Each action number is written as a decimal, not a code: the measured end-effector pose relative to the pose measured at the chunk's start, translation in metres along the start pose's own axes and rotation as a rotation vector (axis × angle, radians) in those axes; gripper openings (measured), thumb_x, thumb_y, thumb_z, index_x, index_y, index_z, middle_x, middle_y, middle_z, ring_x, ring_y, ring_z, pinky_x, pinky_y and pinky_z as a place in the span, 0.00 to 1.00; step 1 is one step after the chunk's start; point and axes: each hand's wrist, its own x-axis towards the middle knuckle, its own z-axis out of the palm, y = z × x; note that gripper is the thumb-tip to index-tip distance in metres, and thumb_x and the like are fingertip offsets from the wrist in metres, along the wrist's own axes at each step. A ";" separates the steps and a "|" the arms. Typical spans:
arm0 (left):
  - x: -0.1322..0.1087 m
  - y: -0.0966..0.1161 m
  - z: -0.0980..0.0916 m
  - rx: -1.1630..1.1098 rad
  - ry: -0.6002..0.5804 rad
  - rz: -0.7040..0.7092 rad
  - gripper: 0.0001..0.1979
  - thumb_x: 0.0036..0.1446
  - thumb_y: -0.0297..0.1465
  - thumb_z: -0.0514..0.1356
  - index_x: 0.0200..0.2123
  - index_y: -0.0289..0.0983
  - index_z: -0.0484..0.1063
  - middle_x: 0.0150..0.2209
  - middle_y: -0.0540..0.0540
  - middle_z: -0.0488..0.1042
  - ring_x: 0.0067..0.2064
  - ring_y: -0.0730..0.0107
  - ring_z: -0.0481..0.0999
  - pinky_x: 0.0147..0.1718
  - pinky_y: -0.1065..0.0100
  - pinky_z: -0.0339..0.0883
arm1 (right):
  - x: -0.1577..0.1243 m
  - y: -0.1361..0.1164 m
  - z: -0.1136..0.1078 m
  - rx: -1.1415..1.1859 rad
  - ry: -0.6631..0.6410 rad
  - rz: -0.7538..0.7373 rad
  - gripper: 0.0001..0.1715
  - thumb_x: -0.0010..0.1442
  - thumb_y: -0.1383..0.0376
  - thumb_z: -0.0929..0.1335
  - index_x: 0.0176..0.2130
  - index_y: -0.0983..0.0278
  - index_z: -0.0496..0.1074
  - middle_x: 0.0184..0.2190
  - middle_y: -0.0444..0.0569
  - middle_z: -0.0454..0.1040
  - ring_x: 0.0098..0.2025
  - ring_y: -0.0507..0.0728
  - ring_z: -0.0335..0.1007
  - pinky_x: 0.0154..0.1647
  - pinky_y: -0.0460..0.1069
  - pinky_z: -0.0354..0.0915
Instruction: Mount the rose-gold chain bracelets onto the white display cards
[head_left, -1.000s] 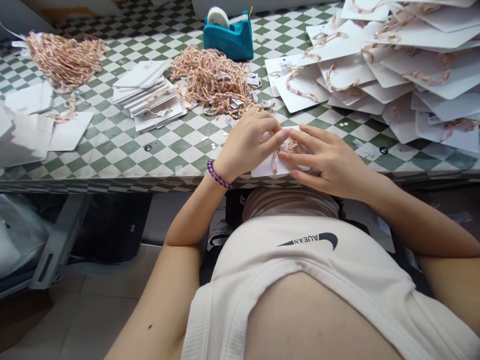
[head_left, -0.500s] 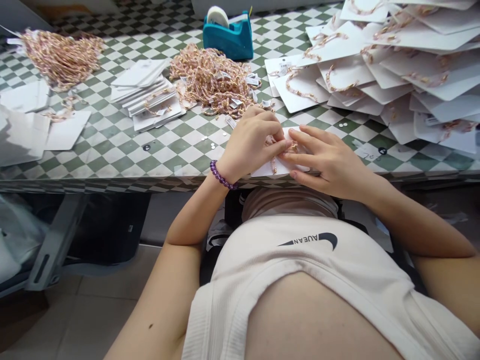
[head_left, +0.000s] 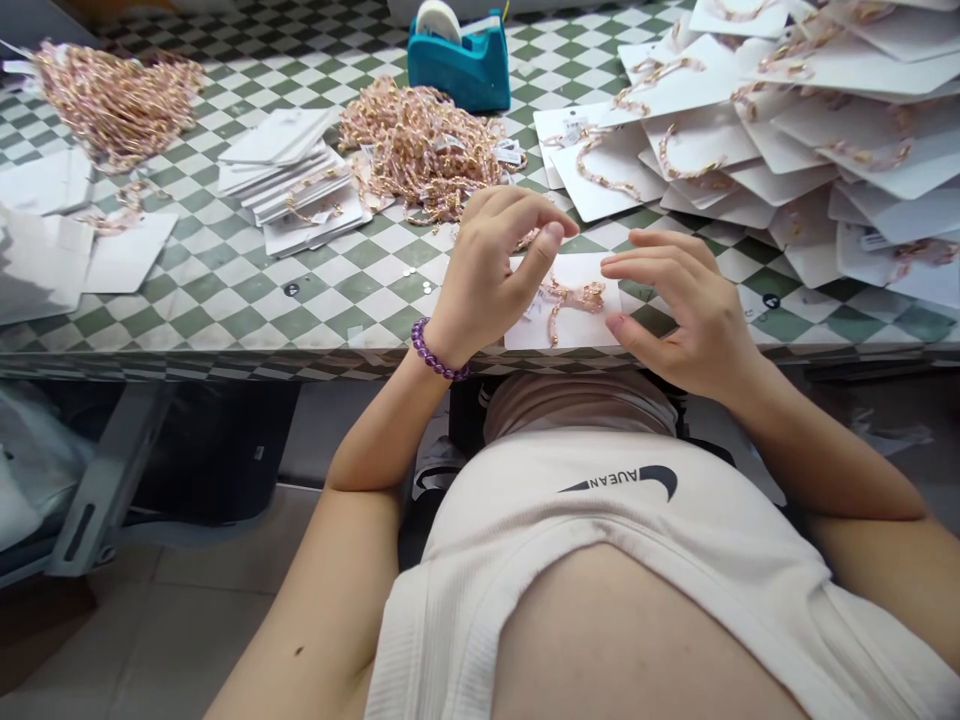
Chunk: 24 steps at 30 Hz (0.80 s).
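Note:
A white card [head_left: 585,333] lies at the table's front edge, with a pink and gold beaded bracelet [head_left: 574,297] bunched on top of it. My left hand [head_left: 499,260], which wears a purple bead bracelet [head_left: 437,352] at the wrist, hovers over the card's left side. Its thumb and fingers are apart, and nothing shows between them. Just off the card's right edge is my right hand [head_left: 686,310], fingers spread and holding nothing. Part of the card is hidden under my left hand.
Beyond my left hand is a heap of beaded strands [head_left: 427,145], with a blue tape dispenser [head_left: 459,70] behind it. A stack of white cards [head_left: 289,175] sits left of the heap. Many carded bracelets [head_left: 757,130] pile up at right. Another beaded bundle [head_left: 116,100] lies far left.
Both hands have come off the bracelet and moved apart, my left to the left and my right to the right. The bracelet and card between them are now exposed.

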 end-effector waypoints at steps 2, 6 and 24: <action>-0.001 0.002 -0.001 0.032 0.027 -0.001 0.22 0.73 0.46 0.42 0.51 0.48 0.72 0.52 0.45 0.78 0.60 0.57 0.72 0.66 0.49 0.61 | -0.001 0.003 0.003 -0.022 0.020 -0.085 0.24 0.67 0.58 0.67 0.61 0.57 0.69 0.57 0.51 0.75 0.68 0.68 0.63 0.68 0.68 0.63; -0.004 0.003 -0.002 0.056 0.091 0.000 0.23 0.73 0.48 0.41 0.54 0.48 0.70 0.54 0.44 0.76 0.63 0.57 0.70 0.67 0.50 0.59 | -0.005 0.005 0.008 -0.173 -0.038 -0.229 0.36 0.65 0.50 0.70 0.67 0.56 0.62 0.67 0.53 0.65 0.71 0.71 0.56 0.68 0.68 0.61; 0.001 -0.032 0.019 -0.192 0.461 0.256 0.20 0.75 0.45 0.41 0.49 0.45 0.68 0.48 0.47 0.76 0.57 0.63 0.74 0.56 0.55 0.71 | 0.004 0.005 0.005 0.192 0.278 -0.068 0.13 0.65 0.52 0.71 0.38 0.59 0.74 0.39 0.47 0.73 0.48 0.58 0.72 0.51 0.58 0.71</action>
